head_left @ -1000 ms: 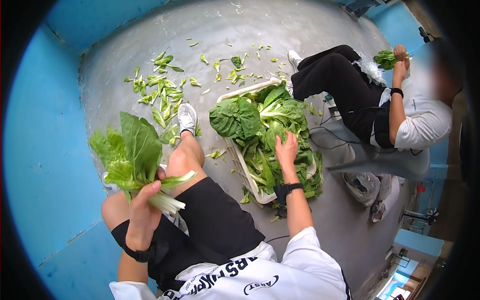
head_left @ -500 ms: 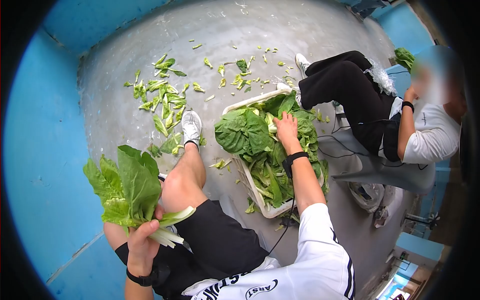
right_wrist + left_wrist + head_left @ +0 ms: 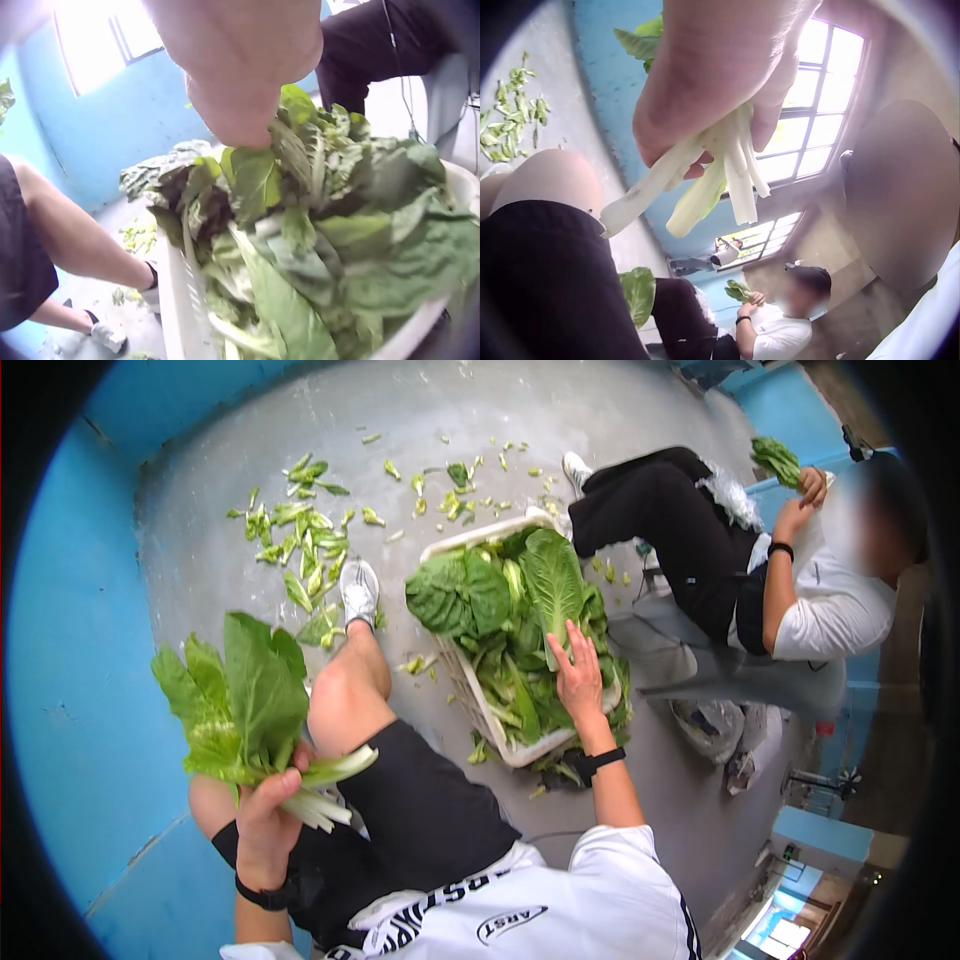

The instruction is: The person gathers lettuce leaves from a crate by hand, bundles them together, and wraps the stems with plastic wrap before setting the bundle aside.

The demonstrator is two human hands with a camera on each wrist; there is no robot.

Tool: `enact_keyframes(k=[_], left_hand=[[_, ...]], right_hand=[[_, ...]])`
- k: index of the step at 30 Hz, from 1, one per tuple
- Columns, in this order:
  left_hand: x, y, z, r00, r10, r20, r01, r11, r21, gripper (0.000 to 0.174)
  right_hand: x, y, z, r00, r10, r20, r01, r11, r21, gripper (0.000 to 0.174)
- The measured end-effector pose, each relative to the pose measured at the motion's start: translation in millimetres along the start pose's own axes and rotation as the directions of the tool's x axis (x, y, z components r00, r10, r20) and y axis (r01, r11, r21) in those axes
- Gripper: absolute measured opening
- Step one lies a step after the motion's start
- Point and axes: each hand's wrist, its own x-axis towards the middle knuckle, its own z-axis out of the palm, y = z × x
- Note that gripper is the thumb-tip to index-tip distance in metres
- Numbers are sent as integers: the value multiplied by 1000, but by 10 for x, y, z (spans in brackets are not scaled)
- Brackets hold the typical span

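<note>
My left hand [image 3: 268, 815] grips a bunch of leafy greens [image 3: 262, 705] by the pale stems, over my left thigh. The leaves fan upward, and the white cut stem ends [image 3: 739, 187] poke out below the fist in the left wrist view. My right hand [image 3: 580, 678] is over the white plastic crate [image 3: 478, 695], its fingers extended and spread at the stem end of a long light-green leaf [image 3: 552, 582]. That leaf lies on top of the heaped greens [image 3: 292, 292]. In the right wrist view, the fingertips are hidden behind the hand.
Trimmed leaf scraps [image 3: 310, 545] litter the grey floor beyond my shoe [image 3: 360, 592]. To the right, another person [image 3: 830, 595] sits on a grey stool [image 3: 740, 678], holding greens [image 3: 775, 460]. Plastic bags [image 3: 708, 728] lie below the stool. A blue wall [image 3: 75, 690] borders the left.
My right hand reached farther into the crate, then drew back toward me; the long leaf now lies exposed on top. My left hand keeps its bunch. The other person's hands rose, then lowered.
</note>
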Motion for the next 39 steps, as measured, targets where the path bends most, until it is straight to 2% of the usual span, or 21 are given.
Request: enact_keyframes(k=[1, 3, 4, 5, 7, 8, 9, 11, 12, 13, 15, 17, 19, 21, 25, 27, 29, 31, 34, 37, 39], left_hand=[[-53, 10, -2, 1000, -19, -1, 19, 1000, 2, 58], [-90, 46, 19, 999, -19, 27, 19, 1000, -7, 64], [-111, 45, 14, 1000, 3, 31, -3, 1000, 7, 69], [-134, 58, 13, 999, 9, 35, -9, 1000, 6, 69], [-200, 102, 10, 1000, -9, 24, 8, 1000, 6, 69], [-219, 109, 5, 1000, -3, 24, 3, 1000, 6, 69], [-237, 113, -1, 1000, 19, 14, -20, 999, 25, 68], [-275, 97, -47, 999, 52, 1, -52, 998, 46, 66], [-281, 73, -96, 999, 37, 0, -37, 999, 35, 64], [-288, 68, -120, 1000, 25, 2, -25, 999, 22, 63], [-312, 110, -67, 998, 61, 6, -61, 998, 31, 59], [-329, 127, -16, 996, 90, 4, -90, 995, 45, 55], [-323, 123, 5, 979, 187, -87, -179, 979, 95, 47], [-338, 149, 10, 974, 202, -97, -190, 974, 124, 43], [-305, 187, 11, 970, 228, -82, -214, 965, 151, 30], [-287, 218, -15, 984, 177, -23, -173, 978, 117, 27], [-270, 215, 21, 992, 124, 31, -126, 988, 88, 25], [-244, 187, 49, 990, 90, 108, -94, 995, 24, 25], [-239, 144, 29, 985, 15, 172, -13, 1000, -11, 26], [-236, 147, 48, 981, 2, 192, 2, 1000, -24, 26], [-242, 158, 43, 979, 0, 205, 5, 1000, -22, 25]], right_hand=[[-209, -23, 24, 1000, 10, 16, -10, 1000, 0, 67], [-421, -15, 80, 977, 72, 203, -81, 996, 35, 64], [-511, -15, 85, 971, 79, 227, -90, 995, 38, 56], [-537, 6, 153, 972, 79, 220, -89, 995, 36, 56], [-581, 4, 282, 965, 181, 189, -222, 947, 231, 50], [-592, 24, 332, 987, 136, 84, -150, 970, 192, 43], [-528, -18, 346, 988, 133, 80, -146, 970, 193, 43], [-301, -145, 378, 893, 430, 132, -450, 857, 251, 42], [-217, -156, 450, 917, 397, 22, -392, 891, 229, 48], [-175, -178, 499, 919, 393, 15, -386, 893, 233, 48], [-81, -205, 609, 884, 466, -43, -460, 883, 95, 56], [-35, -153, 688, 880, 472, -58, -467, 881, 78, 62], [38, -172, 692, 751, 660, 15, -651, 736, 189, 62], [54, -155, 571, 747, 664, 26, -653, 726, 218, 64], [71, -120, 295, 807, 589, 35, -573, 768, 287, 57], [33, -74, 173, 814, 561, 152, -573, 732, 368, 51], [32, -133, -63, 823, 552, 134, -558, 741, 372, 49], [20, -186, -255, 809, 586, 53, -551, 723, 417, 49], [-37, -220, -492, 819, 573, 16, -518, 728, 449, 49], [-25, -314, -803, 825, 565, -32, -497, 750, 436, 43], [-37, -386, -942, 829, 539, -150, -434, 788, 436, 39]])
